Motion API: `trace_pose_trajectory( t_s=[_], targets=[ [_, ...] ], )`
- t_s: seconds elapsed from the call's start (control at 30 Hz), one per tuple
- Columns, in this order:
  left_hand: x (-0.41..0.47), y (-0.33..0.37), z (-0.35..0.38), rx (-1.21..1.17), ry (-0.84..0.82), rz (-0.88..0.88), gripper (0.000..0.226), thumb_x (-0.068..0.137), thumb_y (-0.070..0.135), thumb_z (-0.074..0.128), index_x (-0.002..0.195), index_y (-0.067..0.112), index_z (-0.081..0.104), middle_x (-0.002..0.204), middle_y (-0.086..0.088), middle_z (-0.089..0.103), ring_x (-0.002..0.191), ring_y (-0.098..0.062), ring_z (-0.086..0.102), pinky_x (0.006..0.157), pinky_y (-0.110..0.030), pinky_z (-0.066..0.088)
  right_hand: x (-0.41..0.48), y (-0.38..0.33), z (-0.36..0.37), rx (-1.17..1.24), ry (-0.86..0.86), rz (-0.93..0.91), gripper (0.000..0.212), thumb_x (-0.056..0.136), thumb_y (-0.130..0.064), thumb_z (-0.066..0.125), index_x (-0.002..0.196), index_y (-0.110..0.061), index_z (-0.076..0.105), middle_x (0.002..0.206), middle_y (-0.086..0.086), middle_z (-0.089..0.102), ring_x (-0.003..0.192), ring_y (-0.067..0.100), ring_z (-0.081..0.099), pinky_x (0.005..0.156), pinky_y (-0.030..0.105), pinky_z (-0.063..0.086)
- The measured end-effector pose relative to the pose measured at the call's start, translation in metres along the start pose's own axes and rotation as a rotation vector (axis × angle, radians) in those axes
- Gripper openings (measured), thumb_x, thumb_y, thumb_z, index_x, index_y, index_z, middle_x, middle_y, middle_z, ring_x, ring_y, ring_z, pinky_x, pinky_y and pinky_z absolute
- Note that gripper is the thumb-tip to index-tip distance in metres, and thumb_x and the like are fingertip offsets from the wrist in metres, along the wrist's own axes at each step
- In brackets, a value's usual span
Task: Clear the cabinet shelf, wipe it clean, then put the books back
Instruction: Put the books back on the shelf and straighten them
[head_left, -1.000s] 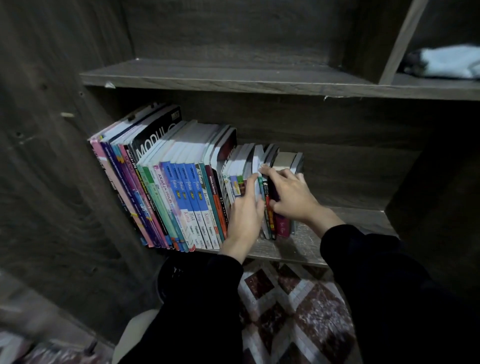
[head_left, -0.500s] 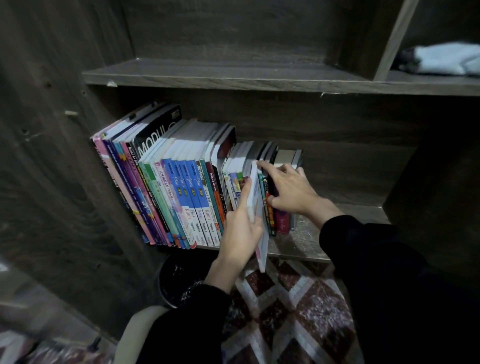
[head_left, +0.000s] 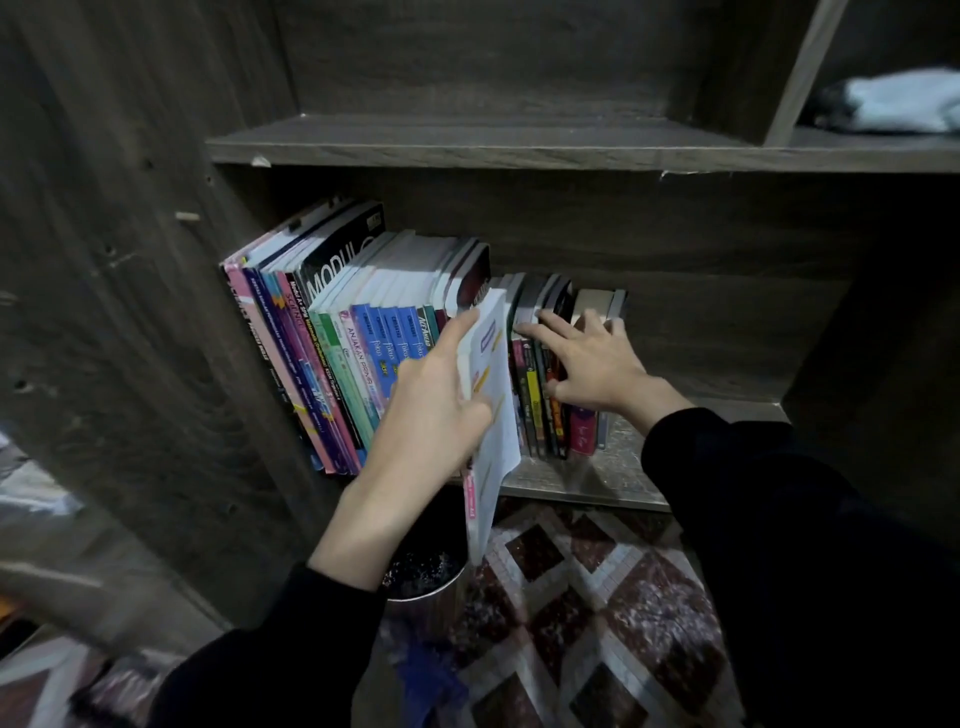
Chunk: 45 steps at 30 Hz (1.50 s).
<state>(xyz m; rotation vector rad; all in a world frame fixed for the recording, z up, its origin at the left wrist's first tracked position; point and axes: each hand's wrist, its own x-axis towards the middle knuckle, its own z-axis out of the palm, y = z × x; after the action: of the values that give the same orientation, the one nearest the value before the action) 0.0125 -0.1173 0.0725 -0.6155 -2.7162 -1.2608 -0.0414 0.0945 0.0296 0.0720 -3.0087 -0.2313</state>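
Left hand (head_left: 431, 415) grips a thin book (head_left: 496, 441) overhanging the shelf (head_left: 582, 493) front edge.

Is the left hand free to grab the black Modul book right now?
Probably not: the left hand is gripping a thin white book, though nothing blocks the black Modul book itself.

Single view, from the camera on my head. It faces forward and down into the dark wood-grain cabinet shelf (head_left: 613, 480), near enough that my left hand (head_left: 426, 415), gripping a thin white paperback (head_left: 492, 364), and my right hand (head_left: 592, 364) sit mid-frame. The wide lens also takes in the red-and-white patterned floor (head_left: 623, 623) below.
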Motion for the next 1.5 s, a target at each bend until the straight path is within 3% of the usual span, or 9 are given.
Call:
trace_pose_trajectory(
  t_s=[0.23,0.63,0.77,0.93,1.07,1.13,1.2,1.33,1.5],
  targets=[
    [0.026,0.009,0.01,0.032,-0.013,0.022,0.073,0.083,0.003,0.055,0.144,0.036,0.029,0.119,-0.013,0.057,0.07,-0.03,0.065,0.057,-0.041,0.057,-0.014,0.014,0.005,0.026,0.034,0.012,0.08,0.087,-0.036,0.055,0.149,-0.041,0.004,0.161,-0.004,0.005,0.135,0.034,0.021,0.107,0.053,0.021],
    [0.087,0.003,0.048,-0.042,0.032,0.023,0.066,0.085,-0.002,0.055,0.143,0.024,0.036,0.093,-0.005,0.057,0.068,-0.029,0.066,0.05,-0.049,0.055,-0.006,0.01,0.017,0.047,0.072,0.01,0.079,0.085,-0.041,0.054,0.148,-0.041,0.006,0.16,-0.005,0.005,0.13,0.029,0.024,0.101,0.05,0.022],
    [0.082,-0.022,0.078,-0.121,0.07,0.011,0.065,0.089,-0.001,0.054,0.145,0.026,0.034,0.075,-0.004,0.06,0.047,-0.016,0.053,0.041,-0.025,0.047,-0.006,0.008,0.016,0.043,0.083,-0.003,0.078,0.085,-0.04,0.054,0.148,-0.04,0.008,0.16,-0.004,0.005,0.131,0.03,0.024,0.101,0.05,0.022],
    [0.066,-0.05,0.106,-0.1,0.035,-0.036,0.07,0.095,0.016,0.053,0.151,0.035,0.014,0.059,-0.005,0.055,0.042,-0.016,0.046,0.037,-0.019,0.035,-0.004,0.006,0.017,0.043,0.081,-0.009,0.079,0.085,-0.038,0.054,0.149,-0.039,0.008,0.16,-0.004,0.004,0.132,0.03,0.023,0.103,0.05,0.021],
    [0.036,-0.069,0.115,-0.147,-0.052,-0.076,0.099,0.09,0.027,0.065,0.15,0.038,-0.013,0.074,0.009,0.054,0.056,-0.01,0.058,0.051,-0.014,0.042,-0.004,0.006,0.017,0.064,0.084,-0.008,0.082,0.082,-0.035,0.056,0.149,-0.04,0.008,0.161,-0.003,0.004,0.134,0.03,0.022,0.105,0.052,0.019],
    [0.02,-0.082,0.128,-0.176,-0.131,-0.149,0.095,0.09,0.018,0.065,0.151,0.035,-0.007,0.089,0.007,0.054,0.072,-0.013,0.064,0.07,-0.027,0.051,-0.004,0.006,0.018,0.063,0.082,-0.008,0.082,0.083,-0.034,0.056,0.149,-0.04,0.008,0.161,-0.003,0.004,0.135,0.03,0.022,0.106,0.052,0.019],
    [0.013,-0.094,0.141,-0.145,-0.161,-0.182,0.072,0.095,0.013,0.057,0.151,0.027,0.015,0.097,-0.001,0.058,0.08,-0.016,0.062,0.077,-0.032,0.05,-0.004,0.006,0.018,0.064,0.079,-0.01,0.082,0.083,-0.034,0.056,0.149,-0.041,0.008,0.161,-0.003,0.004,0.134,0.029,0.022,0.106,0.052,0.018],
    [0.023,-0.1,0.148,-0.059,-0.074,-0.148,0.03,0.097,0.014,0.054,0.126,0.009,0.047,0.077,-0.003,0.063,0.073,-0.02,0.063,0.069,-0.033,0.05,-0.003,0.006,0.018,0.074,0.078,-0.013,0.081,0.083,-0.034,0.056,0.149,-0.041,0.009,0.161,-0.004,0.004,0.134,0.028,0.022,0.106,0.051,0.018],
    [0.045,-0.088,0.156,0.077,-0.009,-0.215,0.019,0.098,0.024,0.054,0.094,0.005,0.059,0.077,-0.005,0.064,0.076,-0.028,0.066,0.064,-0.035,0.051,-0.002,0.008,0.02,0.094,0.101,-0.024,0.081,0.082,-0.036,0.056,0.148,-0.041,0.01,0.16,-0.004,0.007,0.13,0.026,0.025,0.105,0.05,0.019]
  ],
)
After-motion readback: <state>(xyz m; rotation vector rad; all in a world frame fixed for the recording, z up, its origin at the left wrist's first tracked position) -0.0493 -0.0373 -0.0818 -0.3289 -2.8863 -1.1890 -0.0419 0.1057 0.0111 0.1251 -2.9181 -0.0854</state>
